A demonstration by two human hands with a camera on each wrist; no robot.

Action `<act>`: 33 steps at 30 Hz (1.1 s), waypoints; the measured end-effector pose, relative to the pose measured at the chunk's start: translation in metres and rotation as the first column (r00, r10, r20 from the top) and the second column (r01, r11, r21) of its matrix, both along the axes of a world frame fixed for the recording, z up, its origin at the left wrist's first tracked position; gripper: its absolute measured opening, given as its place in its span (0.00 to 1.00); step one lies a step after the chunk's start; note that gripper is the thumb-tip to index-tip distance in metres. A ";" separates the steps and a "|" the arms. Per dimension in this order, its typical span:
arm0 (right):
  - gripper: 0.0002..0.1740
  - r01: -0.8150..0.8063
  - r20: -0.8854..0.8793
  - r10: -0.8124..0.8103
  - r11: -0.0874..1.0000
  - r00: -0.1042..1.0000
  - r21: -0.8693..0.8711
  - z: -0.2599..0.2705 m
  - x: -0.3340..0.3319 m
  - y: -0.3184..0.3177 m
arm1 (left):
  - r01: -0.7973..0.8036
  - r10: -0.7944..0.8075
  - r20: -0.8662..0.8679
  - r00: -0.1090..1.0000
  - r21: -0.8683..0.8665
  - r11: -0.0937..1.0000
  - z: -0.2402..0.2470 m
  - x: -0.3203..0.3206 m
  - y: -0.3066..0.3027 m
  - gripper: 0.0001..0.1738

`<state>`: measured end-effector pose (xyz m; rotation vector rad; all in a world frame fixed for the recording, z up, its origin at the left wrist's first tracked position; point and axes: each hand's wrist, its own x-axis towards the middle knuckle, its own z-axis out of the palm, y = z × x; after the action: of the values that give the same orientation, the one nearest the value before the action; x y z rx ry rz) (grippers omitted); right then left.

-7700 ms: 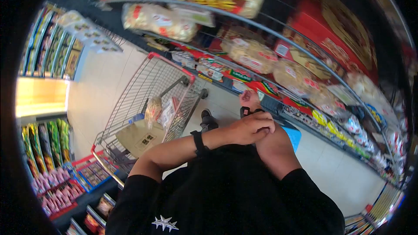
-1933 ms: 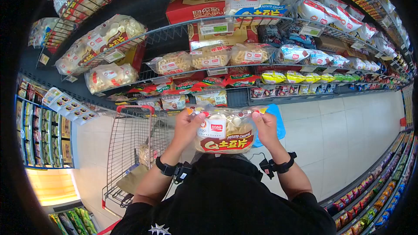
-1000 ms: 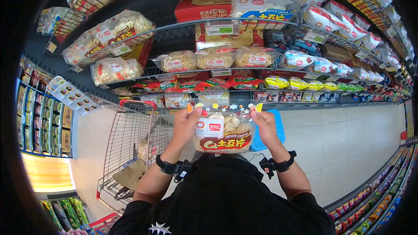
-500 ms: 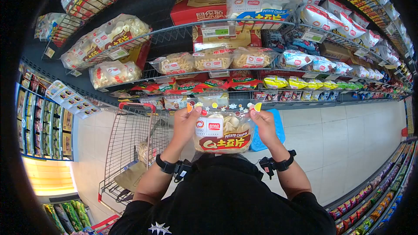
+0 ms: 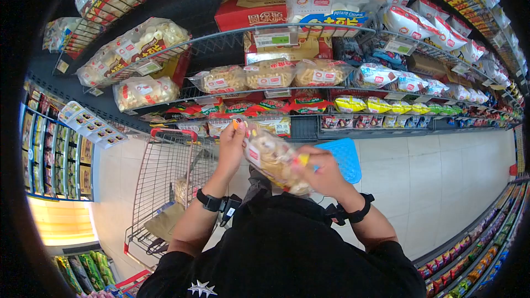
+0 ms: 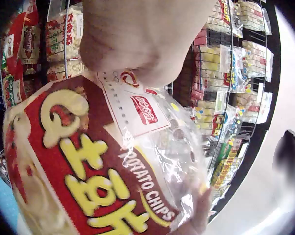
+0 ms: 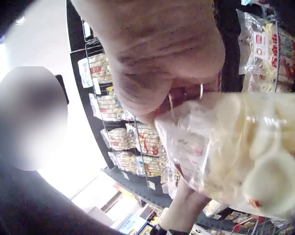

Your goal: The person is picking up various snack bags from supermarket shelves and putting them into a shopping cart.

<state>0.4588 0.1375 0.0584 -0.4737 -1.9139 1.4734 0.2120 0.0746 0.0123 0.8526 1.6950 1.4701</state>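
In the head view a clear bag of potato chips (image 5: 270,160) hangs tilted in front of my chest, blurred by motion. My left hand (image 5: 231,146) pinches its upper left corner. Lower down, my right hand (image 5: 324,172) grips the corner on the other side. The left wrist view shows the red printed front of the potato chips bag (image 6: 88,161) below my left hand (image 6: 142,39). Pale round chips show through the plastic of the bag (image 7: 265,156) in the right wrist view, beside my right hand (image 7: 167,58).
A wire shopping cart (image 5: 165,171) stands at the left, with a folded tan bag (image 5: 165,222) and a snack bag (image 5: 181,192) inside. Shelves of snack bags (image 5: 270,74) run across the front. A blue stool-like object (image 5: 345,160) sits on the floor behind my right hand.
Earlier my hands were together over the forearm; then both held the bag level by its top corners. Now the bag has turned, its right side dropping as my right hand moved down and left.
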 end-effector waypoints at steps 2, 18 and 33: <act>0.09 -0.173 -0.040 0.178 0.979 0.983 0.107 0.010 -0.001 -0.002 | 0.018 -0.044 0.163 0.986 0.157 0.987 -0.003 -0.001 0.006 0.18; 0.10 -0.034 -0.113 -0.020 0.891 0.993 -0.454 -0.032 0.003 0.037 | 0.069 -0.421 0.486 0.766 0.589 0.805 0.032 -0.039 0.011 0.11; 0.30 0.031 0.056 -0.042 0.981 0.998 0.192 0.051 -0.083 0.044 | -0.231 0.168 0.187 0.968 0.393 0.890 0.120 -0.081 0.028 0.17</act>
<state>0.3753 0.1810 0.1097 -0.4660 -2.0591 1.2491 0.1308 0.1021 0.1322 0.7728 1.4137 2.0295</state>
